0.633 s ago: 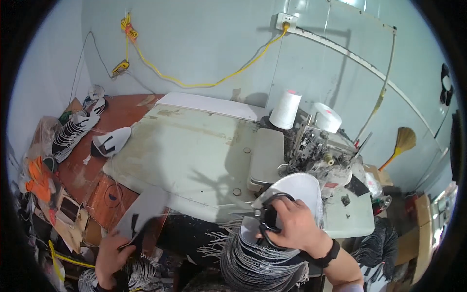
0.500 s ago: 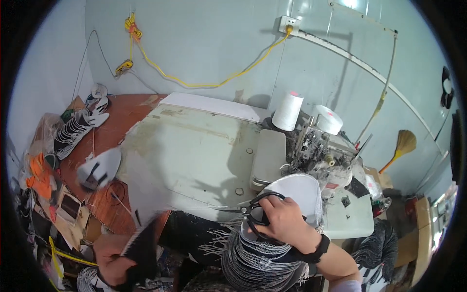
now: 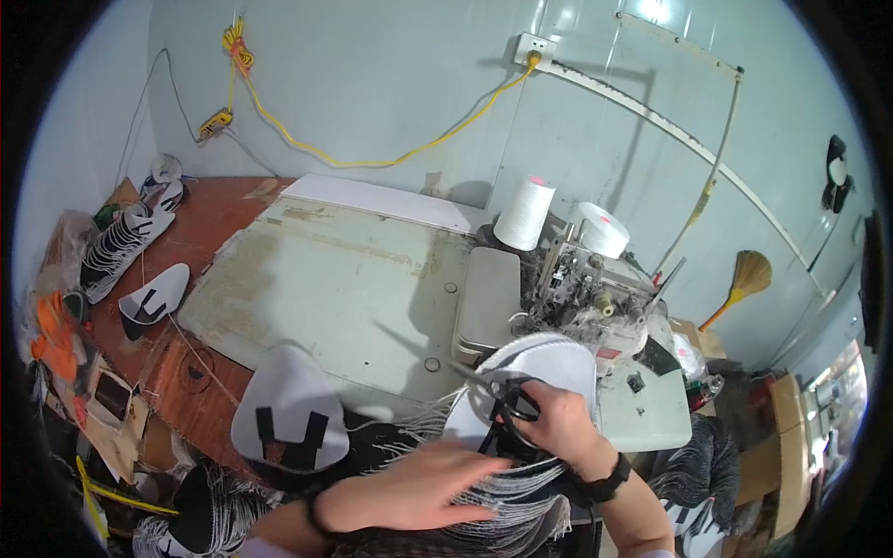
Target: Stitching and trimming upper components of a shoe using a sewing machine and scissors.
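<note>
In my right hand [image 3: 558,420] is a pair of black-handled scissors [image 3: 510,402], its blades pointing up and to the left. The hand rests over a thick stack of rounded white fabric pieces [image 3: 558,358] with stitched edges and thread tails hanging down. My left hand [image 3: 423,485] reaches across the near side of that stack, fingers stretched out, over the fringe of threads [image 3: 521,507]. To its left, one white fabric piece [image 3: 296,391] with two black strips lies by the table's near edge. Where the left fingertips touch the stack is hard to tell.
A sewing machine [image 3: 605,298] with two white thread cones [image 3: 526,214] stands behind the stack. Another white piece [image 3: 158,290] and a row of fringed pieces [image 3: 121,251] lie on the brown tabletop [image 3: 219,209]. More thread-fringed pieces [image 3: 702,474] hang at the right.
My left hand has moved from the lower left to the stack, leaving a white piece lying at the left. The scissors have swung from pointing left to pointing up-left. The view has shifted slightly.
</note>
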A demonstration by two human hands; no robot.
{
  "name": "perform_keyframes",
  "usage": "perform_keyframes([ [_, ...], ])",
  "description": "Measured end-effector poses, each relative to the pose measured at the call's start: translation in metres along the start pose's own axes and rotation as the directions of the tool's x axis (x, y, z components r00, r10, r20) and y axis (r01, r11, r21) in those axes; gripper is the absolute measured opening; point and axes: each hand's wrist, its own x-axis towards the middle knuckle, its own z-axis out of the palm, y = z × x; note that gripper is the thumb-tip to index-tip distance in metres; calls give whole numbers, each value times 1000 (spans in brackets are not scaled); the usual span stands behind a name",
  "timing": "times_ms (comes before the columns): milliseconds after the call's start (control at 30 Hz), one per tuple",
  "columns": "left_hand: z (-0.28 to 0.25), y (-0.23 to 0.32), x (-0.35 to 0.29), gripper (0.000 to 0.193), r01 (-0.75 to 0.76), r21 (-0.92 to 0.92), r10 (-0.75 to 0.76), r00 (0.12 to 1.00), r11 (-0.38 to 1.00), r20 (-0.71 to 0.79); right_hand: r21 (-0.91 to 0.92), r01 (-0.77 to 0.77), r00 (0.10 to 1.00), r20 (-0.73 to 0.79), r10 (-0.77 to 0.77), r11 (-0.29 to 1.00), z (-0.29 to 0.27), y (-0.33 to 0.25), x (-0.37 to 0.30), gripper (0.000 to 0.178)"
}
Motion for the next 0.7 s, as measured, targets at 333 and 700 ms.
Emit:
perform_keyframes([
  [333, -74, 71, -168, 19, 837, -41, -693, 423, 545, -584, -80, 301, 942, -131, -309, 950, 19, -6, 12, 51],
  [700, -19, 13, 98, 17, 127, 128, -146, 977, 984, 154, 428, 42, 889, -428, 161, 903, -39, -9, -23, 33],
])
